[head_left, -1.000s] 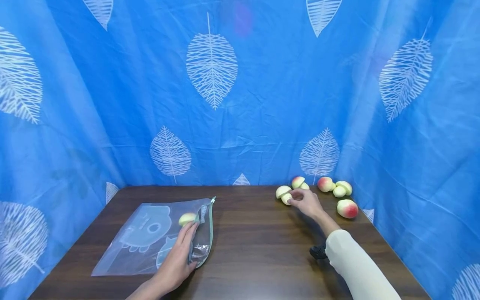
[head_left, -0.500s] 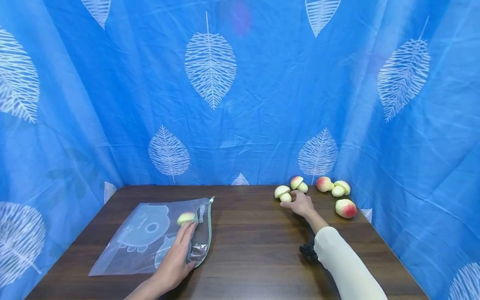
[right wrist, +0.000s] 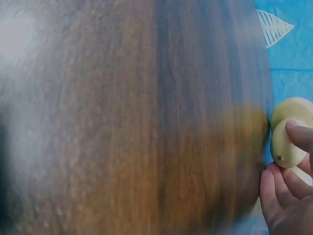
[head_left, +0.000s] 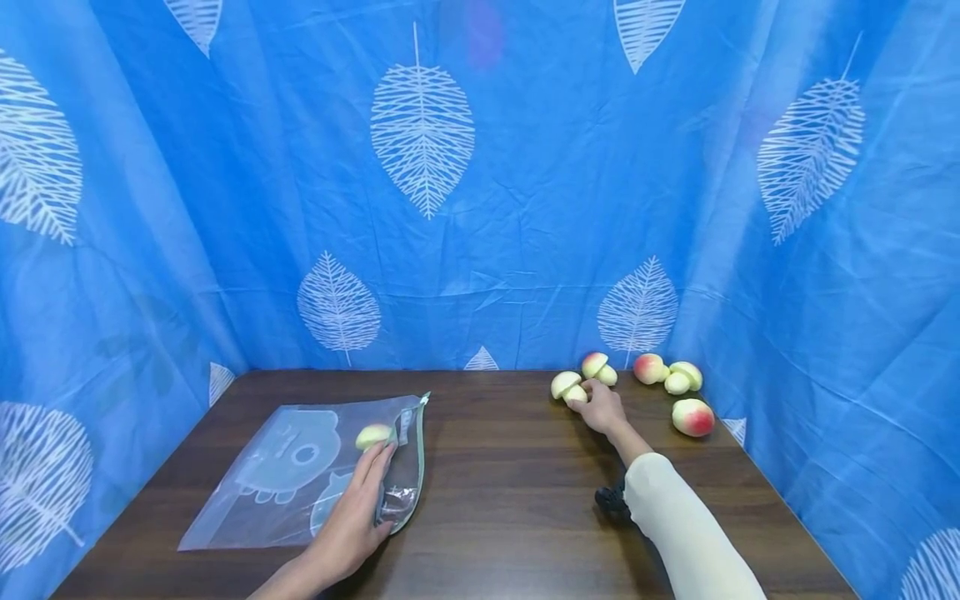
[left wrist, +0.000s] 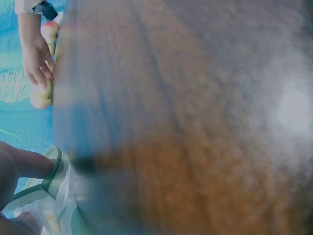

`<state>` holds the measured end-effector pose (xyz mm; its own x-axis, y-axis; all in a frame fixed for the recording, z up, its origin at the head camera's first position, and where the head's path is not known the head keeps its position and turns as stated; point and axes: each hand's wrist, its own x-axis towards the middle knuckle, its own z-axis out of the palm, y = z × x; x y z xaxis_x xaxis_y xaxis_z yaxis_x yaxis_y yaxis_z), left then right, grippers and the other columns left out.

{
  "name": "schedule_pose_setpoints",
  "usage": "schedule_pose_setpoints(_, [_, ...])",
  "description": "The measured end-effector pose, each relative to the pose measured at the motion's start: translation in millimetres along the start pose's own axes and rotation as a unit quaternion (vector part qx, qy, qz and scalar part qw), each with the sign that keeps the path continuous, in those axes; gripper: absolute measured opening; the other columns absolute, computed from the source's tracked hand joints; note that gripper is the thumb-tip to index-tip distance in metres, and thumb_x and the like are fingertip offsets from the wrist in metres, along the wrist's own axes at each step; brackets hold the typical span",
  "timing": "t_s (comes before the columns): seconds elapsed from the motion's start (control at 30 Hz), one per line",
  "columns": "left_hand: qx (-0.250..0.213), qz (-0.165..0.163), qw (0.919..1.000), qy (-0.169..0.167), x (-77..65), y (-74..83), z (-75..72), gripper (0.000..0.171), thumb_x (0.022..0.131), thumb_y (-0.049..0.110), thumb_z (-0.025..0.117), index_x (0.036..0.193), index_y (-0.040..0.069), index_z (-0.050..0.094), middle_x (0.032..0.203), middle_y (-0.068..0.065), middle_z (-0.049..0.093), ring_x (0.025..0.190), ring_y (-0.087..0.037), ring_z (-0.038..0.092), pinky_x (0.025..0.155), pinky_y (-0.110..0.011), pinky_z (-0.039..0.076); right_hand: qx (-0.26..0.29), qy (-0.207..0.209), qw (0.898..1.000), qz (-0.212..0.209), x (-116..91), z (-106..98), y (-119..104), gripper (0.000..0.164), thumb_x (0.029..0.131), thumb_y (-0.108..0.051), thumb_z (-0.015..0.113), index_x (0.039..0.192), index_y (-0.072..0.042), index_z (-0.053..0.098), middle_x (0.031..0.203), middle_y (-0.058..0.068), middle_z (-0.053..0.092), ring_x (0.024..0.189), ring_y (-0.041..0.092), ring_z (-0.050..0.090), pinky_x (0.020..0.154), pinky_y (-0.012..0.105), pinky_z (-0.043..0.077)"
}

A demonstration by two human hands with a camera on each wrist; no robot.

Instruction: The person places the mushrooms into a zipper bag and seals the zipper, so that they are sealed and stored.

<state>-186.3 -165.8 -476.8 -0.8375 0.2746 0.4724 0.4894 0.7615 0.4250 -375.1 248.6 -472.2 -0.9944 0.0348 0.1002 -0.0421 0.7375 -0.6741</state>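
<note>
In the head view my right hand [head_left: 602,408] is at a pale toy mushroom [head_left: 567,388] near the table's far edge. The right wrist view shows its thumb [right wrist: 301,135] on the stem of that mushroom [right wrist: 288,139], with the other fingers under it. At the left lies a translucent zip bag [head_left: 292,454] with a cartoon print and a green-edged mouth. My left hand [head_left: 351,515] holds the bag at its mouth; in the left wrist view a fingertip sits inside the green rim [left wrist: 59,161]. One mushroom [head_left: 372,436] is inside the bag, by the left fingertips.
Just behind the right hand stands another red-capped mushroom [head_left: 598,367]. Farther right are a red-topped mushroom [head_left: 649,368], a pale one [head_left: 684,377] and a round red-and-cream piece [head_left: 693,417]. A blue curtain [head_left: 510,208] with white leaves encloses the brown table [head_left: 510,500].
My right hand and forearm have shifted slightly left, and its fingers have settled around the pale mushroom's stem. My left hand and the bag stay where they were.
</note>
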Motion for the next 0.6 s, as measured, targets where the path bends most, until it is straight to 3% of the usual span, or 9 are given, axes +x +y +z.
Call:
schedule_pose_setpoints(0.27, [0.001, 0.004, 1.0000, 0.001, -1.5, -0.3, 1.5, 0.113, 0.056, -0.018, 0.090, 0.154, -0.006, 0.035, 0.156, -0.024, 0.034, 0.135, -0.042, 0.046, 0.097, -0.050, 0.055, 0.055, 0.008, 0.998, -0.005, -3.6, -7.4, 0.8, 0.046, 0.097, -0.016, 0.073, 0.133, 0.006, 0.055, 0.129, 0.029, 0.058, 0.117, 0.041, 0.054, 0.094, 0.052, 0.048])
schedule_pose_setpoints(0.6, [0.003, 0.006, 1.0000, 0.007, -2.4, -0.7, 1.9, 0.114, 0.055, -0.018, 0.091, 0.154, -0.006, 0.035, 0.155, -0.024, 0.034, 0.131, -0.042, 0.050, 0.093, -0.050, 0.057, 0.078, -0.018, 0.996, -0.039, -12.8, -12.5, -14.3, 0.048, 0.094, -0.018, 0.078, 0.132, 0.002, 0.058, 0.131, 0.027, 0.062, 0.120, 0.041, 0.057, 0.096, 0.052, 0.050])
